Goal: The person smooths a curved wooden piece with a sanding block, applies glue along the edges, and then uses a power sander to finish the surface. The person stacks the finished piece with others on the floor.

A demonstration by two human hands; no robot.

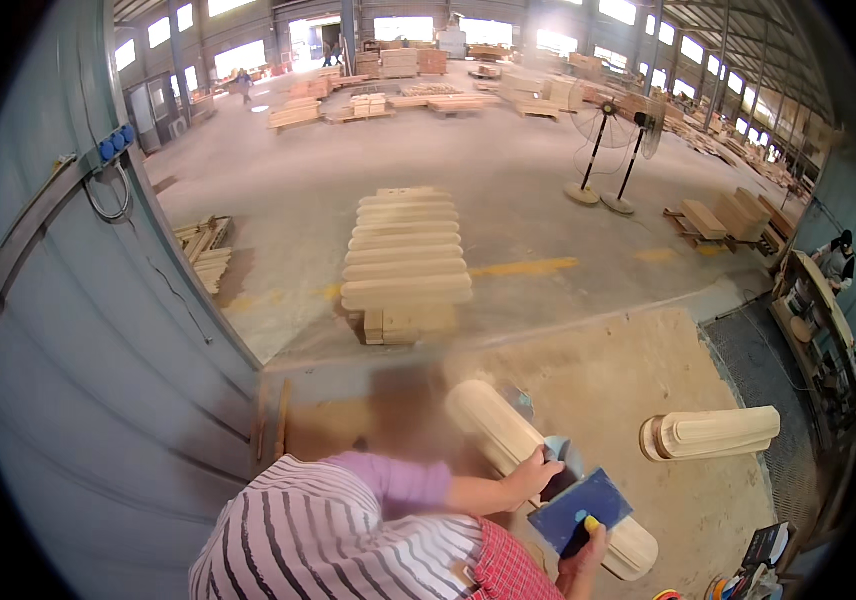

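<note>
My left hand, in the lower middle, is closed on the dark upper part of a blue rectangular tool, with a pale grey-blue piece behind it. My right hand grips the tool's lower edge, with something yellow at the thumb. The tool is over a long, round-ended pale wooden board, which lies diagonally beneath it; the board's middle is hidden. To the right, more such boards lie on the tan work surface.
A stack of boards stands ahead. A wall is at left, two standing fans beyond. At right a person is at a bench; dark items lie lower right. Timber piles fill the hall's back.
</note>
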